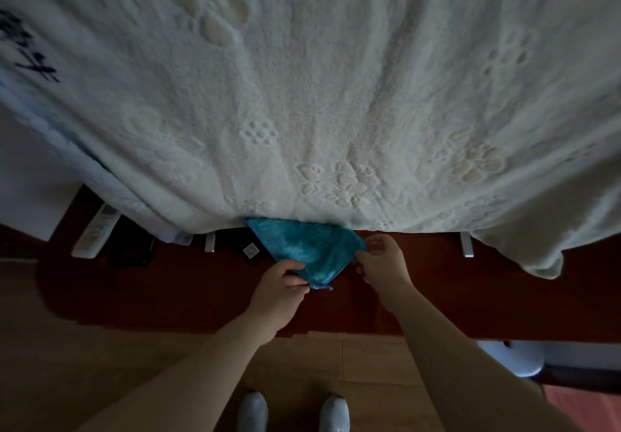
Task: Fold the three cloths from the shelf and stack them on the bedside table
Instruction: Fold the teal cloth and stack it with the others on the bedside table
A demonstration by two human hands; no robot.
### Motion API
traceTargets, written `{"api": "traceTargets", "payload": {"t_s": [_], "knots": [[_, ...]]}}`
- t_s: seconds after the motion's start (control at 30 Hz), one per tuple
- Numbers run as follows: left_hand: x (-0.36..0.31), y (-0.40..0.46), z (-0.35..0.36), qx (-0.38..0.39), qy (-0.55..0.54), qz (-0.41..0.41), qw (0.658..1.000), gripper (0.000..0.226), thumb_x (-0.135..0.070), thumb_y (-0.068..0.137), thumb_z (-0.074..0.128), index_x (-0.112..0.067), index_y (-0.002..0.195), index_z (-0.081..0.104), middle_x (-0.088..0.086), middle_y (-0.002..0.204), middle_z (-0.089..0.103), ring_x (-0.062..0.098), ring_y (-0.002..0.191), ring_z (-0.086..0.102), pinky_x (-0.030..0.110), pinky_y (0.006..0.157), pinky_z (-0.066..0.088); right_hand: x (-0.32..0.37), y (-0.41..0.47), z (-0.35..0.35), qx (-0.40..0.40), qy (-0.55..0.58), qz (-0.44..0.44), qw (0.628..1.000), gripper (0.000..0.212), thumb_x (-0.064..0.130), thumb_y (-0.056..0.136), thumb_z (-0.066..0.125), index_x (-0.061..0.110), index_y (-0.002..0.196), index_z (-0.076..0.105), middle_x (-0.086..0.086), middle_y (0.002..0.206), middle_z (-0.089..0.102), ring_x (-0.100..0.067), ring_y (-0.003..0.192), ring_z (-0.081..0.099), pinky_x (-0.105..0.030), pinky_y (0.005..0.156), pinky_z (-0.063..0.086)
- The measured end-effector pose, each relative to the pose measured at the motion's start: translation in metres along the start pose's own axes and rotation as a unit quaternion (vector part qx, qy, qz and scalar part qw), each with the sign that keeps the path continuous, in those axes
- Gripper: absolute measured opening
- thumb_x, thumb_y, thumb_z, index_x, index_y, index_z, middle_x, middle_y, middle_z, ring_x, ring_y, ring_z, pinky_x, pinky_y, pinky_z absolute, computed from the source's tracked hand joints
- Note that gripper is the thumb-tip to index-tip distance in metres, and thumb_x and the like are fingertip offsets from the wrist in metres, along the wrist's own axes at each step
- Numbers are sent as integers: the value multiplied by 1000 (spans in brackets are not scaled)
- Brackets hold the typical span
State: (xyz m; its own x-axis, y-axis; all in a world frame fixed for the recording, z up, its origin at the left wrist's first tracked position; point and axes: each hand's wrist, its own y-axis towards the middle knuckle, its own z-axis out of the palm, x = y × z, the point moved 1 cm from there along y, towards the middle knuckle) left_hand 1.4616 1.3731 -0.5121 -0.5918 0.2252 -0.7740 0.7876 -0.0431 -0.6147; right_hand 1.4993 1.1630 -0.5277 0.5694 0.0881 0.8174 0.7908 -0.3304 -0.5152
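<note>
Dim wooden floor (100, 347) and a dark red surface (168, 283) are being overhung by a white blanket (336, 95); a teal cloth (309, 250) is being pinched at its corners by the left grip (285, 280) and right grip (379, 260).

The far edge of the teal cloth (302, 246) runs under the hanging white blanket (336, 95), so its full shape is hidden. At the lower left of the blanket, a white remote (95, 231) and a dark flat object (132, 246) are partly covered; the dim light leaves the latter unidentifiable. The frame's bottom edge cuts off both feet (253, 413).
</note>
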Motion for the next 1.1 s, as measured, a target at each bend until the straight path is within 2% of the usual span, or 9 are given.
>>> {"api": "traceTargets", "payload": {"t_s": [0.17, 0.33, 0.47, 0.6, 0.7, 0.83, 0.9, 1.03, 1.1], "knots": [[7, 7, -1, -16, 233, 142, 962, 43, -3, 92, 62, -23, 130, 63, -8, 117, 64, 0, 102, 65, 11, 81, 53, 8, -13, 5, 46, -4, -59, 997, 27, -5, 90, 57, 17, 96, 71, -7, 77, 72, -8, 54, 64, -18, 49, 47], [8, 18, -6, -84, 365, 240, 896, 21, -9, 88, 71, -14, 107, 76, 0, 107, 71, 11, 97, 68, 23, 85, 54, 2, -27, 7, 80, -98, -102, 987, 25, 9, 79, 67, 29, 90, 76, 7, 79, 79, -9, 68, 72, -25, 60, 53], [0, 15, -18, -111, 370, 293, 875, 7, -23, 89, 74, -16, 88, 74, -3, 88, 64, 9, 77, 63, 28, 70, 54, 6, -36, -9, 40, -148, -144, 978, 20, 14, 84, 76, 26, 99, 79, 10, 83, 79, 4, 70, 69, -14, 63, 49], [-30, 5, -31, -143, 319, 356, 866, 10, -16, 88, 74, -13, 82, 66, -4, 83, 56, 7, 72, 56, 22, 68, 44, 29, -41, -31, -22, -160, -201, 966, 13, 18, 85, 78, 24, 96, 80, 15, 79, 73, 10, 70, 64, -10, 62, 45], [-69, -5, -36, -152, 254, 341, 892, 8, -17, 89, 73, -15, 83, 68, -5, 72, 66, 10, 69, 64, 22, 62, 48, 61, -45, -47, -56, -156, -238, 957, 11, 16, 89, 74, 23, 95, 80, 12, 82, 71, 2, 69, 64, -4, 60, 42], [-133, -15, -44, -127, 199, 349, 907, 8, -17, 86, 74, -25, 86, 73, -7, 78, 75, 4, 74, 70, 20, 71, 51, 116, -57, -72, -100, -140, -305, 936, 9, 17, 91, 74, 20, 99, 78, 5, 104, 60, -3, 85, 61, 0, 70, 40], [-166, -25, -49, -100, 208, 373, 899, 4, -20, 87, 75, -24, 89, 76, -8, 80, 76, 4, 77, 71, 24, 73, 53, 146, -66, -88, -108, -127, -328, 930, 7, 18, 91, 74, 20, 97, 78, 7, 102, 65, -2, 87, 62, -4, 71, 44], [-222, -50, -58, -97, 233, 408, 877, 5, -22, 90, 73, -25, 87, 75, -10, 74, 75, 0, 71, 68, 25, 68, 51, 197, -90, -124, -104, -93, -342, 929, 3, 23, 89, 77, 23, 89, 80, 10, 78, 75, -5, 73, 69, -31, 69, 59], [-244, -61, -59, -90, 245, 439, 860, 7, -29, 89, 72, -24, 85, 74, -9, 72, 73, 2, 67, 66, 27, 67, 50, 215, -99, -140, -95, -98, -355, 925, 3, 24, 89, 77, 26, 87, 79, 10, 76, 75, -6, 71, 70, -26, 62, 57]]}}
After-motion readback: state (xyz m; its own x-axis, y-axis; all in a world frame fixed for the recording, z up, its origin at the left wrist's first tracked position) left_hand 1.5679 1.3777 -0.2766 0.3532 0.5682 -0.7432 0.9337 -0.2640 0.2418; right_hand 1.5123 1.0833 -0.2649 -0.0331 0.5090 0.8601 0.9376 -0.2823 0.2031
